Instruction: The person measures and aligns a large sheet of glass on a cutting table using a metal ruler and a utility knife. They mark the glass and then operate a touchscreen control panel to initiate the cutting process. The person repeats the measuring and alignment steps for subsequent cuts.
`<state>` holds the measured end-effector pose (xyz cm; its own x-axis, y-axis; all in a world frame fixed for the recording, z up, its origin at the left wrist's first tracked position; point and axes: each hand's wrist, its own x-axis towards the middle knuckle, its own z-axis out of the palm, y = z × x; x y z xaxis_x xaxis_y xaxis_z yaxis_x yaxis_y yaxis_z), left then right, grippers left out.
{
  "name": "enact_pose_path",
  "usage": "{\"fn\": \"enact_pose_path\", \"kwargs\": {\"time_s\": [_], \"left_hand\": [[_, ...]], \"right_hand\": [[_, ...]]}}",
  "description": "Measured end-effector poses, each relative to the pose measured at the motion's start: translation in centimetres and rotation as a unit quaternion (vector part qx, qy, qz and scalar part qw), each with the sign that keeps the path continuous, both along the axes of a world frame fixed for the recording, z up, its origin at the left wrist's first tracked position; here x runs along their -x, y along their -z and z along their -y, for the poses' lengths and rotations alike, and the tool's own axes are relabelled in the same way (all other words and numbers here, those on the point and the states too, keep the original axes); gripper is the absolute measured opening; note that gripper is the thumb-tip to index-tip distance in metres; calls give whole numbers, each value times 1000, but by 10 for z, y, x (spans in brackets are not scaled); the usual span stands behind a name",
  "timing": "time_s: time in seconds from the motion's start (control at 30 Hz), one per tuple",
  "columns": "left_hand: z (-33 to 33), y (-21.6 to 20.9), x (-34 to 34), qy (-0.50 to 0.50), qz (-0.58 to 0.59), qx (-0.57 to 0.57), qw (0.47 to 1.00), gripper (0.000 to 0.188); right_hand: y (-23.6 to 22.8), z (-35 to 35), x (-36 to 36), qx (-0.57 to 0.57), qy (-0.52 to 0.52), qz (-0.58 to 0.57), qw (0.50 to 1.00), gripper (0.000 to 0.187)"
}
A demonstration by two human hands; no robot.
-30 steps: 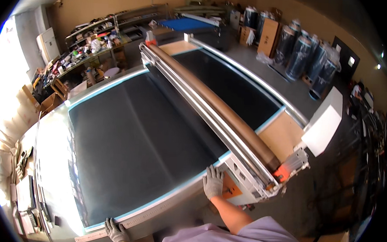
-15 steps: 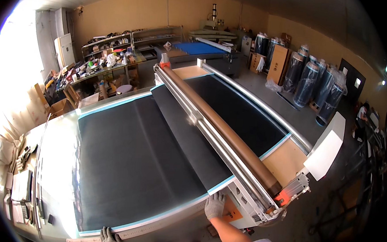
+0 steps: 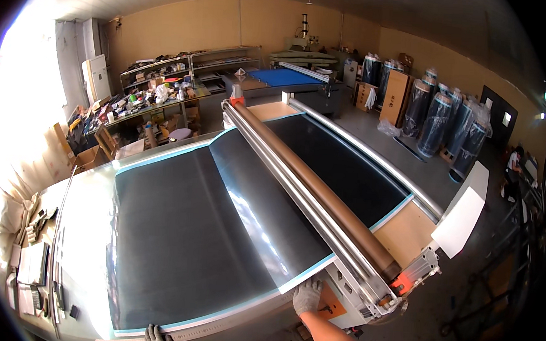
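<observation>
A wide black film sheet (image 3: pixel 181 240) with pale blue edges lies over the worktable and runs up to a long roller machine (image 3: pixel 309 185). Its part beside the roller bulges up and shines. My left hand (image 3: pixel 160 338), in a grey glove, rests at the near edge on a long steel ruler (image 3: pixel 197 334), fingers stretched out. My right hand (image 3: pixel 307 296), gloved too, lies at the table's near side by the machine's end frame, just under the sheet's blue edge. Its fingers point forward and look apart; their tips are close to that edge.
At the machine's right end sits a white housing (image 3: pixel 464 210). Metal strips (image 3: pixel 59 251) and dark blocks lie on the table's left. A cluttered bench (image 3: pixel 158 104), a blue-topped table (image 3: pixel 285 77) and plastic-wrapped rolls (image 3: pixel 435 124) stand farther back. Another person (image 3: pixel 513 173) is at far right.
The sheet's part next to the roller has risen into a curved bulge with a bright reflection. Both hands stay at the near edge with little movement. The view has shifted slightly.
</observation>
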<state>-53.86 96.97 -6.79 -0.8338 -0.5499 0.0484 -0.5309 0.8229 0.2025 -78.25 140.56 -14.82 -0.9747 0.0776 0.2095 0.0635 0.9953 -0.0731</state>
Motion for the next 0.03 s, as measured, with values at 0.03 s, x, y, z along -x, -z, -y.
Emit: {"fn": "enact_pose_path", "kwargs": {"time_s": [0.03], "left_hand": [[0,-2,0,-2,1,-5,1000,52]], "right_hand": [[1,0,0,0,-1,0,1000,56]]}}
